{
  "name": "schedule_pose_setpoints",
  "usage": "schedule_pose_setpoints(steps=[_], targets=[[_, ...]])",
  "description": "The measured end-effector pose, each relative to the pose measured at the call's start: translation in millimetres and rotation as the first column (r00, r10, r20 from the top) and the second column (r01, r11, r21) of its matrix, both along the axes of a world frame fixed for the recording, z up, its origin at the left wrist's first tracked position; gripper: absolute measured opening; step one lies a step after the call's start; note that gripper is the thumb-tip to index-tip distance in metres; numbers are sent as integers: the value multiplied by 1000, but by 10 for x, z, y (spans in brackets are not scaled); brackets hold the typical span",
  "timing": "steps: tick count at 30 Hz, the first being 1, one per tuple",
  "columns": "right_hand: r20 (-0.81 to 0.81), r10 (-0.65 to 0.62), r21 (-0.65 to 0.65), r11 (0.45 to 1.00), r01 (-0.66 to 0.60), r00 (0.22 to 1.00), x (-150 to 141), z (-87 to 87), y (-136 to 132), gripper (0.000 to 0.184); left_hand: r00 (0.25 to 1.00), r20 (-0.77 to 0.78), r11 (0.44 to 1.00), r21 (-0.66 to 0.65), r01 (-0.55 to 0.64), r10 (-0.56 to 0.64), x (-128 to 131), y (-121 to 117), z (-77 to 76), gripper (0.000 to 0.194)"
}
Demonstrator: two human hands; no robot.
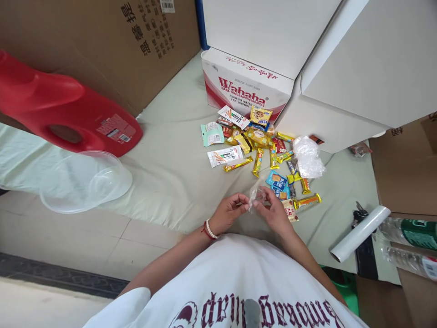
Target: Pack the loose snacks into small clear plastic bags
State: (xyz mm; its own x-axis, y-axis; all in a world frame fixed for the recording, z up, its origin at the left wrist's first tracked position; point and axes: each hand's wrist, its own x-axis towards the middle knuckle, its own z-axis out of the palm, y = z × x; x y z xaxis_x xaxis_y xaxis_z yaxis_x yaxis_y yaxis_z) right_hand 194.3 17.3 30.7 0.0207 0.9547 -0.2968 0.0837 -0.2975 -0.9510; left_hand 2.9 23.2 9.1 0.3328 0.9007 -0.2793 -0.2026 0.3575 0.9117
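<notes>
Both hands are in view above the pale cloth [170, 155], close to the person's white shirt [235, 273]. The left hand [225, 215], with a beaded bracelet [210, 229] at its wrist, pinches a piece of clear plastic [253, 196] between thumb and fingers. The right hand [274, 214] pinches the same piece from the other side (whether it is a bag or a wrapper, I cannot tell). The plastic is held between the fingertips, on the near side of the snack pile [258, 136].

Just beyond the right hand lie blue packets [278, 181]; a cream packet [290, 210] is partly hidden by that hand. A crumpled bundle of clear plastic [309, 157] rests at the pile's right edge. Behind the pile stands a red-and-white box [246, 89]. A red jug [71, 109] lies well apart, at left.
</notes>
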Motion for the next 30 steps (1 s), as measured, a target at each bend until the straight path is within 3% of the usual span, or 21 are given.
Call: schedule_pose_setpoints(steps=[3, 6, 8, 12, 16, 18, 20, 22, 26, 28, 30], targets=[[-148, -58, -43, 998, 52, 987, -56, -83, 82, 25, 995, 13, 994, -47, -99, 100, -16, -22, -60, 34], [-273, -186, -96, 981, 166, 944, -4, -138, 132, 22, 965, 0, 944, -204, -258, 264, -109, -38, -146, 39], [-279, -217, -103, 975, 195, 936, 57, -150, 134, 20, 960, -29, 925, -260, -276, 278, -175, -53, -171, 41], [-242, -178, -61, 984, 168, 954, 137, -126, 90, 8, 966, -19, 938, -235, -255, 258, -184, -41, -116, 46], [-384, -139, -124, 987, 99, 913, 139, -62, 46, 7, 971, 85, 960, -189, -206, 225, -47, 81, -39, 70], [-420, -154, -167, 982, 90, 894, 141, -36, 31, 9, 975, 180, 976, -200, -92, 129, 21, 145, -32, 66], [-411, -183, -198, 974, 108, 893, 156, -20, 17, 11, 975, 221, 981, -195, 7, 37, 70, 183, -43, 47], [-393, -210, -204, 969, 137, 895, 181, -13, 5, 12, 981, 190, 984, -178, -13, 47, 95, 194, -57, 40], [-381, -239, -195, 965, 175, 893, 215, -26, -24, 10, 961, 234, 953, -292, -76, 148, 86, 187, -39, 60], [-366, -193, -202, 971, 125, 910, 212, -48, -41, 9, 965, 241, 942, -336, -21, 108, 70, 192, -20, 70], [-329, -111, -182, 982, 53, 938, 204, -74, -58, 8, 983, 178, 955, -298, 14, 41, 55, 205, -15, 62]])
